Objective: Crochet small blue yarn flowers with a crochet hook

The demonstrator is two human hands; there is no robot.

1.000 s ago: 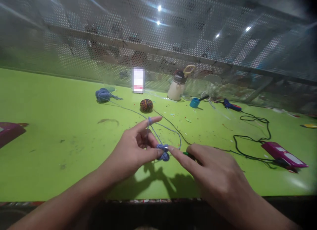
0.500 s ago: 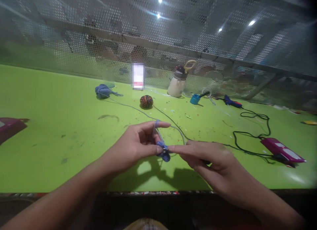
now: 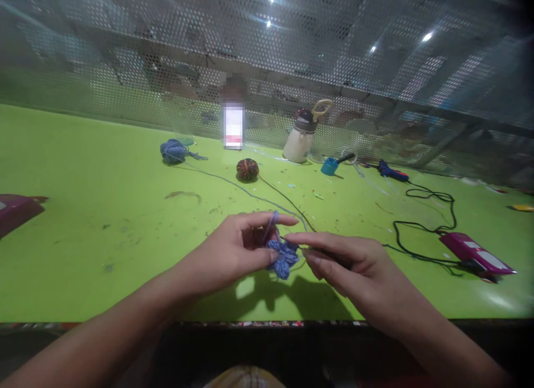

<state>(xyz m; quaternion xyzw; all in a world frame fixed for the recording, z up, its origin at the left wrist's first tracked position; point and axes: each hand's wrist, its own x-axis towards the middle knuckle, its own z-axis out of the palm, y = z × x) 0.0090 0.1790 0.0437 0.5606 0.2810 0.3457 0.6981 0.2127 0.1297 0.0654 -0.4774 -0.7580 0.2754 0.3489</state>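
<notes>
My left hand [image 3: 236,249] pinches a small blue crochet piece with petal-like lobes [image 3: 286,261] between thumb and fingers. Blue yarn [image 3: 274,218] loops around its raised index finger. Close on the right, my right hand [image 3: 354,260] is closed around a thin crochet hook [image 3: 301,247], mostly hidden by the fingers; its tip is at the piece's upper edge. From the hands, the strand runs back across the green table to a blue yarn ball [image 3: 173,152]. Both hands are above the table near its front edge.
A dark multicoloured yarn ball [image 3: 247,170] sits mid-table. Behind it stand a blurred-out phone-like screen [image 3: 233,126] and a white bottle [image 3: 298,140]. Rightward lie a blue pot [image 3: 329,166], a glue gun [image 3: 392,172] and a magenta box [image 3: 478,253] with black cord. Perforated mesh rises behind.
The crochet piece has turned to show its petals more fully. My left hand has shifted slightly right, and the right index finger has lifted to the piece's upper edge.
</notes>
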